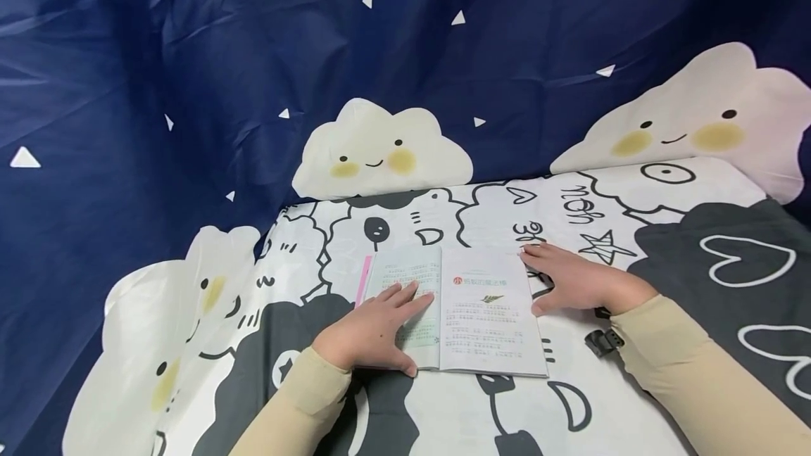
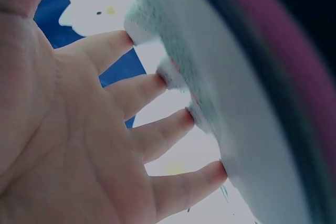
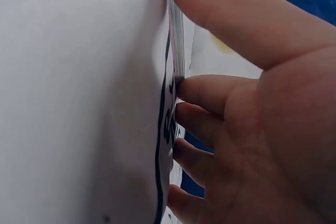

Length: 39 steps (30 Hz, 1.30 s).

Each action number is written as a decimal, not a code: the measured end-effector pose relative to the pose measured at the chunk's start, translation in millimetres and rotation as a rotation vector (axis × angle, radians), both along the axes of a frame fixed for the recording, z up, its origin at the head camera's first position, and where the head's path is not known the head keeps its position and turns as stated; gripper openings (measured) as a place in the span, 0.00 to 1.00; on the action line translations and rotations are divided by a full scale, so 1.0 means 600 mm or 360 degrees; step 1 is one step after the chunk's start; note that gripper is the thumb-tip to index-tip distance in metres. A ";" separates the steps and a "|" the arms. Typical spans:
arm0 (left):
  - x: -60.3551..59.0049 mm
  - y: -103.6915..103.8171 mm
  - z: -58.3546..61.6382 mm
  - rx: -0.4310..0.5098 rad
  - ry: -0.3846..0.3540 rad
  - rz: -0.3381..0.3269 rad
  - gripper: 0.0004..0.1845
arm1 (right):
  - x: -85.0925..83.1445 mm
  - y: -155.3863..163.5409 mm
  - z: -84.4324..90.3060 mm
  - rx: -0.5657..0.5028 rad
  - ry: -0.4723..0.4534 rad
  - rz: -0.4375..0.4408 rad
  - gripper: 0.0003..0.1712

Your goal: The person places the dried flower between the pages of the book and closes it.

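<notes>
Nearest to us, our two beige sleeves (image 1: pixel 697 378) run off the bottom edge of the head view, so the arms are cut off above the forearm. A small black clip-like thing (image 1: pixel 602 341) lies by the right wrist; we cannot make out what it is. Our left hand (image 1: pixel 370 333) lies flat on the left page of the open booklet (image 1: pixel 484 315), fingers straight and spread, holding nothing; it hides the lower part of that page. In the left wrist view the fingertips (image 2: pixel 184 119) touch the blurred page, and the print is unreadable. Our right hand (image 1: pixel 573 280) rests at the booklet's right edge, fingers loosely extended; in the right wrist view the fingertips (image 3: pixel 186 90) meet the page edges (image 3: pixel 176 45), though whether they pinch a page we cannot tell. The booklet lies on the cartoon-printed cloth (image 1: pixel 633 195). A pink strip (image 1: pixel 364 279) peeks from under its left edge. Beyond hangs a dark blue backdrop (image 1: pixel 190 55) with cloud faces.
</notes>
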<state>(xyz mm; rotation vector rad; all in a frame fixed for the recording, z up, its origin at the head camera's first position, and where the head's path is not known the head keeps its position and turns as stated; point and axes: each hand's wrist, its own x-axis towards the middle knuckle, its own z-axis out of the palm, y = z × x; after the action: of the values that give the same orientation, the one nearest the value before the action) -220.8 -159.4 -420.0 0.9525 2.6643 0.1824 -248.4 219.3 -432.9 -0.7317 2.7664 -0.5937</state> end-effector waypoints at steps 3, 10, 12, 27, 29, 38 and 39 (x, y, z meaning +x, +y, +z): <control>0.005 -0.007 -0.002 -0.0016 0.0005 -0.0006 0.63 | 0.000 -0.001 -0.004 -0.0009 -0.0028 -0.0020 0.61; 0.016 -0.027 0.002 -0.0090 0.0188 -0.0155 0.55 | -0.003 0.001 -0.002 -0.0009 -0.0047 -0.0035 0.61; 0.019 -0.030 0.005 -0.0096 0.0283 -0.0227 0.51 | -0.004 0.003 0.000 -0.0013 -0.0043 -0.0033 0.61; 0.054 -0.022 0.059 0.0145 0.1009 -0.0689 0.21 | 0.002 0.001 0.001 -0.0036 -0.0045 -0.0024 0.61; 0.058 -0.021 0.074 0.0165 0.1080 -0.0691 0.19 | 0.002 0.001 0.001 -0.0036 -0.0042 -0.0024 0.62; 0.059 -0.005 0.114 0.0285 0.1153 -0.0634 0.20 | 0.001 0.004 -0.002 -0.0049 -0.0041 -0.0020 0.62; 0.058 -0.002 0.114 0.0308 0.1145 -0.0630 0.21 | 0.001 0.003 -0.002 -0.0053 -0.0038 -0.0017 0.62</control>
<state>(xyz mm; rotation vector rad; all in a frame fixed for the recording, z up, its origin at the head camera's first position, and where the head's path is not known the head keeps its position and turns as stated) -185.8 -160.9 -351.5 1.8788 3.0149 0.0003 -247.9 221.2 -434.2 -0.7126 2.7467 -0.6481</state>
